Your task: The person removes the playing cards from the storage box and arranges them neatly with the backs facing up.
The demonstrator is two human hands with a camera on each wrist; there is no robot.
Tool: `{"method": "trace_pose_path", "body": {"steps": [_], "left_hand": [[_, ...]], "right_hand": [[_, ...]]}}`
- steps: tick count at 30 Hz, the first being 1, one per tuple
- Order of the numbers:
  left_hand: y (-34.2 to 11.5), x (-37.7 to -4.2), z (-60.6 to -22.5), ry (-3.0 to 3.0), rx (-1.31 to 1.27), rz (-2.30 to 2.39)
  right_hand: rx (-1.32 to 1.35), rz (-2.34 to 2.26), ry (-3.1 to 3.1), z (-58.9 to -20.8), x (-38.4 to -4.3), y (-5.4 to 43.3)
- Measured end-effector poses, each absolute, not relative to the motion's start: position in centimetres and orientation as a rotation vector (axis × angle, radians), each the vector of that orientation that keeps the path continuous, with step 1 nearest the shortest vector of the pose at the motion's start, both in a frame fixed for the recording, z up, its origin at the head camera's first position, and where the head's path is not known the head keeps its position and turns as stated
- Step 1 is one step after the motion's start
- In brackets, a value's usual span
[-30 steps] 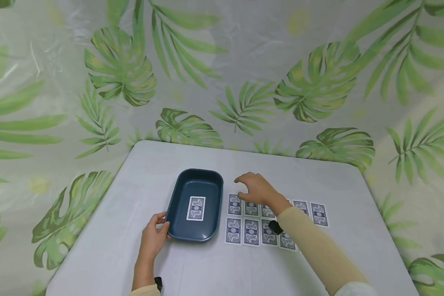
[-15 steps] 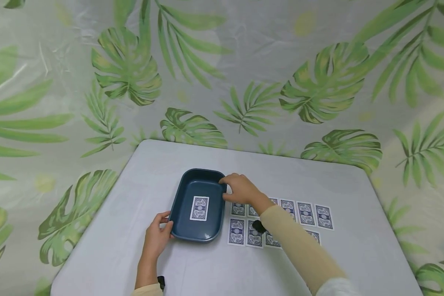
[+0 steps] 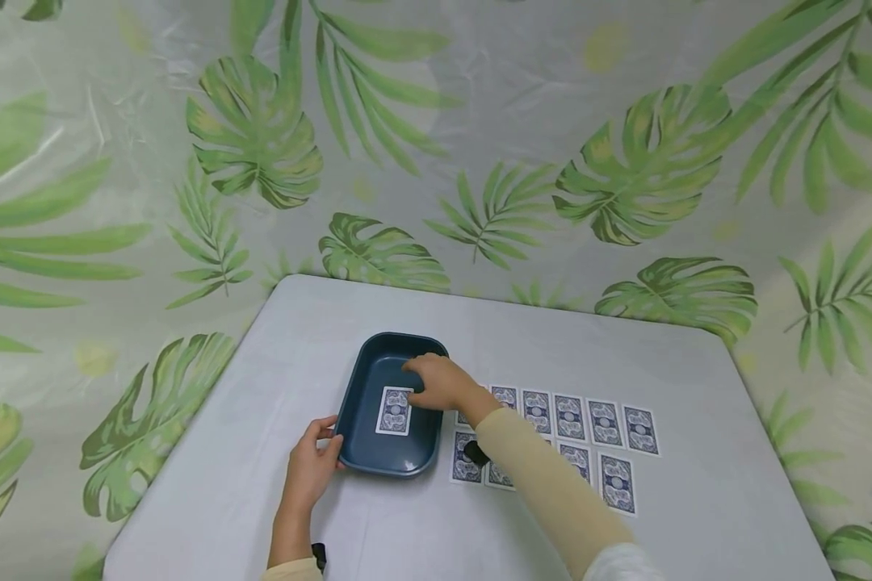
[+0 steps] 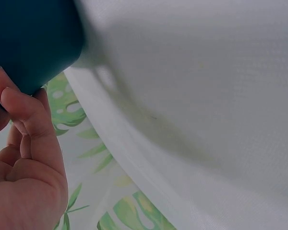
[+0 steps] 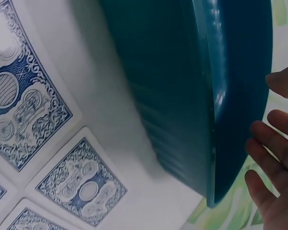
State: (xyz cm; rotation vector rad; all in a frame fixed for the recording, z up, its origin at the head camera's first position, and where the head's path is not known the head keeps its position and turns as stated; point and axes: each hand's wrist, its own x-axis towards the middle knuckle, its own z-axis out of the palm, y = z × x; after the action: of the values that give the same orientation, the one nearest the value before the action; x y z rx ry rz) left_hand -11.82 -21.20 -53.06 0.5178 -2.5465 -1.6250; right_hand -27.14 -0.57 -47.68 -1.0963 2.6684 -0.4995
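A dark blue tray (image 3: 388, 461) stands on the table, with one playing card (image 3: 394, 411) lying back side up inside it. My left hand (image 3: 311, 464) grips the tray's near left corner, thumb and fingers on its edge; the left wrist view shows this hand (image 4: 29, 143) against the tray's outer side. Over the tray, reaching across its right rim, is my right hand (image 3: 439, 382). Its thumb and fingers (image 5: 273, 148) are spread apart and hold nothing in the right wrist view. The thumb appears close to the card, though touch cannot be told.
Right of the tray, several blue-backed playing cards (image 3: 570, 419) lie in two rows, partly hidden by my right forearm. A white cloth covers the table (image 3: 378, 532). Behind it hangs a leaf-patterned sheet (image 3: 494, 97).
My right hand has moved left, from above the card rows, across the tray's right rim and over its inside. My left hand keeps its hold on the tray. The head view has shifted slightly.
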Motion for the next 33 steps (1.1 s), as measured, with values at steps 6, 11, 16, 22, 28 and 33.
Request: {"method": "trace_pose_path", "body": {"steps": [6, 11, 16, 22, 28, 33], "left_hand": [[-21.3, -11.8, -53.2, -2.546, 0.52, -1.623], [-21.2, -11.7, -53.3, -2.539, 0.512, -1.624], [-21.2, -11.8, -53.5, -2.541, 0.494, -1.615], [-21.4, -11.9, -53.5, -2.53, 0.493, -1.617], [-21.4, -11.9, -53.4, -2.531, 0.486, -1.621], [-21.5, -11.9, -53.4, -2.531, 0.485, -1.616]], "right_hand": [[-1.067, -0.496, 2.634, -48.5, -27.1, -1.6], [-1.036, -0.453, 2.624, -49.5, -26.8, -2.4], [-1.017, -0.39, 2.631, -50.5, -26.6, -2.8], [-1.016, -0.381, 2.644, -51.6, -26.8, -3.3], [-0.999, -0.346, 2.666, -52.3, -26.5, -3.6], [-0.995, -0.264, 2.688, -52.5, -26.2, -4.1]]}}
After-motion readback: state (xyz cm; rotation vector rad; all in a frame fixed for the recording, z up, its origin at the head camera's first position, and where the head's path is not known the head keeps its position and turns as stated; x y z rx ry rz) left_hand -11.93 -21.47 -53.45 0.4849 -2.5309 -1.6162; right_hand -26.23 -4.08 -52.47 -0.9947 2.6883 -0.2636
